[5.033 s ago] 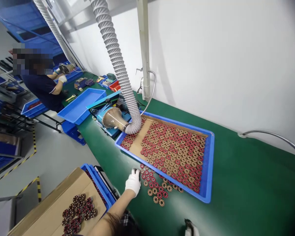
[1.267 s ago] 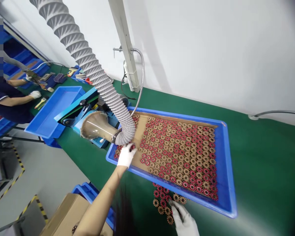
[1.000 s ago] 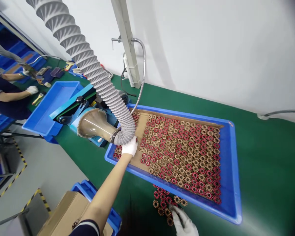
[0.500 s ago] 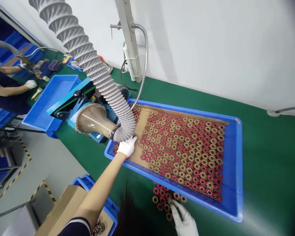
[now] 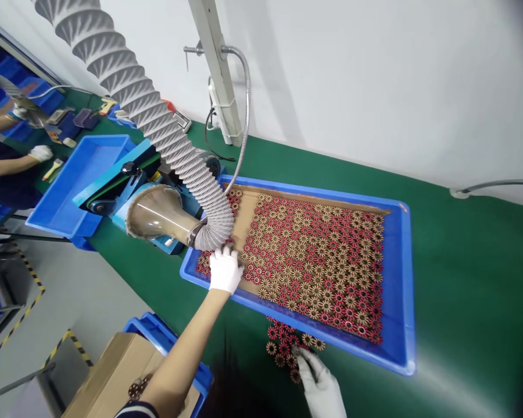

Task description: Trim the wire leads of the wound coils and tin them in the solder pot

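My gloved left hand (image 5: pixel 225 270) is over the left end of a blue tray (image 5: pixel 407 290), just below the hose end. Its fingers are bent down and closed at the toothed rings; whatever they hold is hidden. Many small toothed rings (image 5: pixel 314 255), red or tan and like slotted motor cores, lie in close rows on cardboard in the tray. My gloved right hand (image 5: pixel 321 386) is in front of the tray, beside a loose cluster of toothed rings (image 5: pixel 283 339) on the green table. Its thumb and fingertips pinch at a ring on the edge of that cluster.
A ribbed grey hose (image 5: pixel 157 119) with a brown funnel hood (image 5: pixel 157 215) hangs by a blue belt machine (image 5: pixel 113 186). Another blue tray (image 5: pixel 78 180) stands to its left. A cardboard-lined crate (image 5: pixel 113 377) sits below. At far left, a co-worker's gloved hand (image 5: pixel 40 153) shows.
My left hand has come out from beside the hose, lower and nearer the tray's front edge, fingers now showing. My right hand stays at the loose cluster. The whole view has shifted slightly.
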`<state>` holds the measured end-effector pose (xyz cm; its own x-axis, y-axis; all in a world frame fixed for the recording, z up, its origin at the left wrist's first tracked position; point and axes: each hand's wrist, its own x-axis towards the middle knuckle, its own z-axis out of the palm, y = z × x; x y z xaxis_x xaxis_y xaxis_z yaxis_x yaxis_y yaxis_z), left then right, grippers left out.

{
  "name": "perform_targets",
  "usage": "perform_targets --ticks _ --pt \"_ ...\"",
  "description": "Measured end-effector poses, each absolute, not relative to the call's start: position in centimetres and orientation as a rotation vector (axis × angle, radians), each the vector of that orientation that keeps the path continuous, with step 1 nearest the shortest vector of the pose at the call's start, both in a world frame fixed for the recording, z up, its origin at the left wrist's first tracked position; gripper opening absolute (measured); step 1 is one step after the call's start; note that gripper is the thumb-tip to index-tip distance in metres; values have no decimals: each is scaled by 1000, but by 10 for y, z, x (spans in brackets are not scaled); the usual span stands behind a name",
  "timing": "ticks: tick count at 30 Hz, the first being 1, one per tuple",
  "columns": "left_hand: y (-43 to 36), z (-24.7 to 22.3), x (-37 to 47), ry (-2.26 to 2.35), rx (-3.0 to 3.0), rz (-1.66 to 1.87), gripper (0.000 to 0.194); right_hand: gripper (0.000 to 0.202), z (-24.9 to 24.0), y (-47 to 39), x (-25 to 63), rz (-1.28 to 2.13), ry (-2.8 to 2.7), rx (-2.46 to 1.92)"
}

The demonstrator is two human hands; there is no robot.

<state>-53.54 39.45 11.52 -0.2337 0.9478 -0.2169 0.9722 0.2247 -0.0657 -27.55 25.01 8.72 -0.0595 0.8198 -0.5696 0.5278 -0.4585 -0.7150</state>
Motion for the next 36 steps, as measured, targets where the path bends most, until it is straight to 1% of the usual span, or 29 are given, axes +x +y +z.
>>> perform_targets --ticks 5,10,14,19,22,25,29,33,36 --pt "400 113 -530 2427 1805 -243 35 36 89 249 -273 1535 -1442 -1933" --pt "399 109 -531 2465 1767 -192 23 36 86 248 -273 1543 -1441 -1949" --pt "395 106 -532 2444 1758 -153 19 37 83 247 -275 1554 -1441 -1957" --pt "395 101 -530 2403 1760 -127 37 37 81 245 -278 1575 -1441 -1935" --pt "400 96 -529 2406 1725 -125 41 37 82 245 -279 1568 -1445 -1935" --pt "406 94 -530 2383 1710 -144 36 37 85 247 -279 1547 -1459 -1931" --pt "404 101 -535 2324 1719 -219 36 35 88 250 -278 1526 -1464 -1940" --pt "389 108 -538 2194 1710 -353 27 34 91 254 -279 1528 -1442 -1956" --pt "377 110 -536 2097 1648 -430 30 33 94 255 -282 1543 -1410 -1938"
